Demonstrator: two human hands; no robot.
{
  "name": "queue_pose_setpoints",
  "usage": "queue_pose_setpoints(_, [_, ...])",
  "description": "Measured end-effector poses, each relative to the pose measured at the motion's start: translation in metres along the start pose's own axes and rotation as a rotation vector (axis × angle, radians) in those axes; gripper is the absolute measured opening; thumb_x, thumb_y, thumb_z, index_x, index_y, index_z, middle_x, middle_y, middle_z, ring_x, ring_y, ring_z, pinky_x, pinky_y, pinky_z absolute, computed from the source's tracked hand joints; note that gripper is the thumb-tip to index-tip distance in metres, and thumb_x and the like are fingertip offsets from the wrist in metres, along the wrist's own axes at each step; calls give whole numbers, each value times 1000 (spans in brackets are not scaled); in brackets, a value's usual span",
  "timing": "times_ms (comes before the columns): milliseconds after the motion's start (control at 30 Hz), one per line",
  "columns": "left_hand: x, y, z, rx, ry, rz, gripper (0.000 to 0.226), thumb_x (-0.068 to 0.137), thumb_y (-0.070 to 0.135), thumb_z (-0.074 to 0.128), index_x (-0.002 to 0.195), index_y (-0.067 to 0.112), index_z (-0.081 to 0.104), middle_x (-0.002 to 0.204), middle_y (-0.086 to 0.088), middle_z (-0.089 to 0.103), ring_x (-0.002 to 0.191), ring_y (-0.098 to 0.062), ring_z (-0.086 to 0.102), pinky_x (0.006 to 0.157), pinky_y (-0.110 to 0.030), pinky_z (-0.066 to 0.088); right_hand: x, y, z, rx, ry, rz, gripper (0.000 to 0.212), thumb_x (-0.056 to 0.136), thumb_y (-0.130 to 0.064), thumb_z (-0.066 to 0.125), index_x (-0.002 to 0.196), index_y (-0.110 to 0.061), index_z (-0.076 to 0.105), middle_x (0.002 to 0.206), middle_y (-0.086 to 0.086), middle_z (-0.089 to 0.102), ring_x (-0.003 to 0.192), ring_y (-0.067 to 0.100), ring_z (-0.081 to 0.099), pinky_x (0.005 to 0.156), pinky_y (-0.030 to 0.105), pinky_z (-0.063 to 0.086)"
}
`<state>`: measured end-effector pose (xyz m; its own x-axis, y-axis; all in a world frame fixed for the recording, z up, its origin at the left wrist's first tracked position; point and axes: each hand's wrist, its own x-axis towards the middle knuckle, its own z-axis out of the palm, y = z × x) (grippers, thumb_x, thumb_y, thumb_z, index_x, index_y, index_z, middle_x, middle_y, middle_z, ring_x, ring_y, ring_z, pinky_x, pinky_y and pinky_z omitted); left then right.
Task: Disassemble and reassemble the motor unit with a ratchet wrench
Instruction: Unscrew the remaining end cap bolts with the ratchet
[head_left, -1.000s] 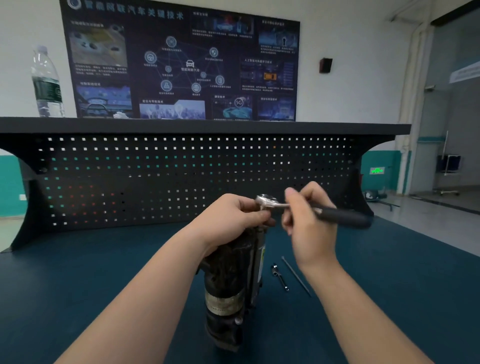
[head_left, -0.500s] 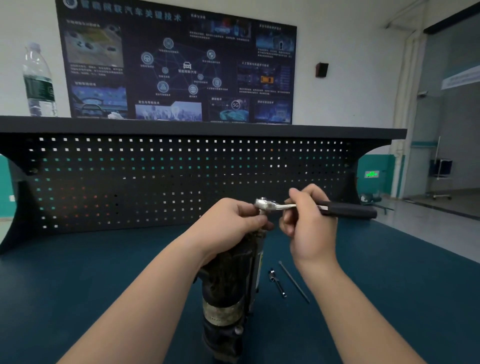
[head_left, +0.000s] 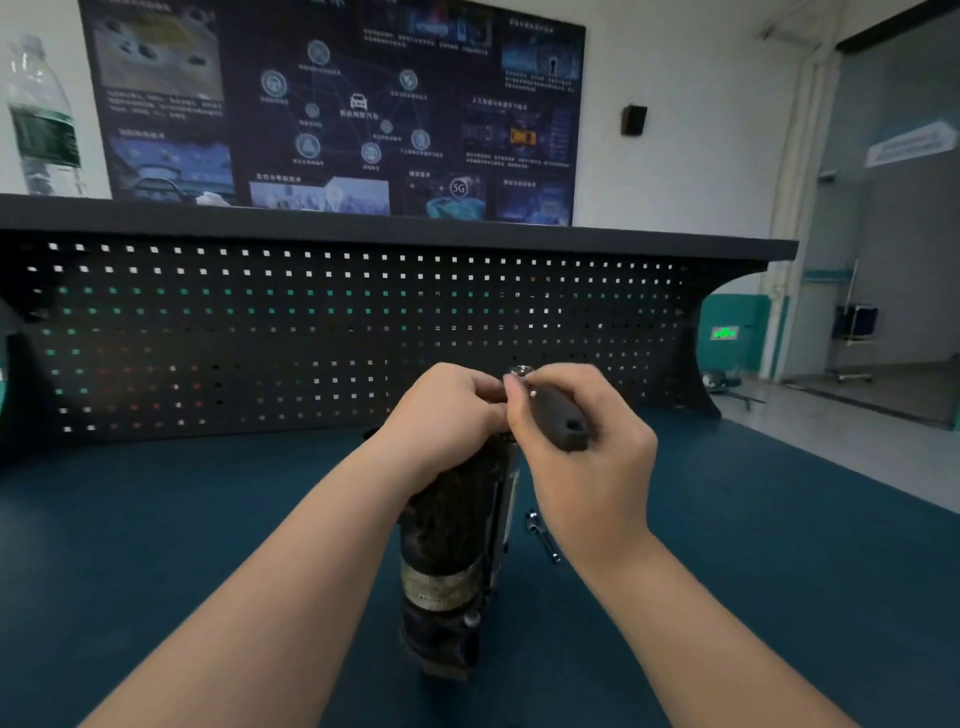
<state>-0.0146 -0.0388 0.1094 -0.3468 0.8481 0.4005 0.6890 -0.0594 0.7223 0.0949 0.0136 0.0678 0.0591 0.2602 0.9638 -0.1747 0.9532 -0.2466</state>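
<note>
The motor unit (head_left: 457, 545) stands upright on the blue tabletop (head_left: 156, 545), near the front centre, directly between the two forearms. Its casing is dark and soiled, with a pale worn band around the lower body.

The left hand (head_left: 447, 415) sits over the top end of the motor unit. Its fingers (head_left: 480, 387) are curled closed around the upper casing and grip it.

The ratchet wrench (head_left: 558, 415) is at the top of the motor unit, just right of the left hand. Its chrome head shows as a small bright spot above the knuckles; the black handle points back toward the camera, the end hole facing the viewer. The right hand (head_left: 587, 457) holds the wrench: its fingers are curled around the shank and the forward part of the handle, and the fingertips touch, or nearly touch, those of the left hand. The seating of the wrench head on the motor is hidden by the hands.

A small chrome extension bar (head_left: 543, 535) lies flat on the tabletop just right of the motor unit, partly behind the right wrist.

A black pegboard (head_left: 311, 338) rises along the back of the tabletop, capped by a shelf (head_left: 363, 228). A water bottle (head_left: 41, 119) stands on the shelf at far left. A dark poster (head_left: 337, 104) hangs on the wall behind.
</note>
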Motion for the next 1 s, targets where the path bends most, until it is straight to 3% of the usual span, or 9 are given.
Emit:
queue_pose_setpoints(133, [1, 1, -1, 123, -19, 37, 44, 89, 2, 50, 52, 27, 54, 57, 9, 51, 66, -15, 45, 58, -23, 35, 7, 6, 4, -2, -106, -83, 16, 74, 9, 73, 86, -2, 72, 75, 7, 67, 70, 18, 63, 64, 34, 52])
queue_pose_setpoints(233, [3, -2, 2, 121, 21, 33, 32, 93, 4, 47, 64, 17, 50, 68, 1, 52, 69, -17, 53, 63, -27, 43, 15, 2, 14, -91, -221, -104, 13, 75, 2, 69, 86, -5, 71, 75, 5, 65, 71, 16, 61, 65, 33, 51])
queue_pose_setpoints(300, [1, -3, 0, 33, 37, 32, 33, 91, 5, 50, 62, 19, 54, 63, 6, 56, 60, -9, 55, 53, -19, 47, 19, 1, 17, -167, -247, -86, 11, 75, 1, 69, 84, -5, 68, 74, 3, 63, 69, 14, 57, 64, 31, 50])
queue_pose_setpoints(467, [-1, -3, -8, -35, -99, 75, 40, 86, 0, 57, 55, 25, 65, 55, 11, 61, 52, 1, 56, 47, -9, 39, 2, 8, 11, -89, -81, -164, 7, 86, -8, 62, 83, -1, 63, 74, 4, 59, 68, 9, 51, 65, 15, 42])
queue_pose_setpoints(533, [0, -5, -7, -144, -124, 69, 24, 85, 15, 69, 69, 31, 75, 67, 12, 72, 61, 2, 66, 54, -8, 46, -4, 14, 6, 111, 22, 24, 11, 89, -20, 54, 81, -17, 62, 70, -8, 58, 64, 4, 53, 62, 14, 41])
queue_pose_setpoints(600, [-1, -7, -5, -199, -131, 59, 6, 85, 24, 72, 85, 27, 77, 81, 10, 76, 76, 0, 69, 63, -7, 49, 1, 16, 5, 487, 158, 445, 18, 86, -24, 53, 70, -28, 60, 58, -9, 55, 51, 6, 50, 51, 19, 40])
queue_pose_setpoints(733, [1, -9, -9, -198, -143, 26, 11, 87, 24, 69, 82, 29, 77, 83, 10, 76, 76, 2, 67, 70, -9, 51, 25, 31, -1, 947, 150, 1123, 20, 90, -15, 45, 72, -10, 51, 49, 3, 45, 36, 11, 35, 37, 19, 25])
queue_pose_setpoints(867, [-1, -7, -7, -179, -119, 10, 14, 87, 26, 69, 76, 28, 77, 79, 11, 75, 72, 4, 66, 69, -11, 50, 32, 37, -4, 1004, 51, 1208, 19, 92, -16, 43, 75, -10, 47, 49, 1, 43, 36, 9, 33, 36, 18, 22])
queue_pose_setpoints(1000, [2, -5, 2, -122, -58, 0, 11, 88, 28, 69, 83, 23, 77, 77, 11, 75, 70, 2, 67, 67, -11, 50, 17, 26, -2, 773, 148, 912, 23, 94, -22, 51, 73, -14, 50, 49, 0, 50, 39, 11, 41, 40, 22, 31])
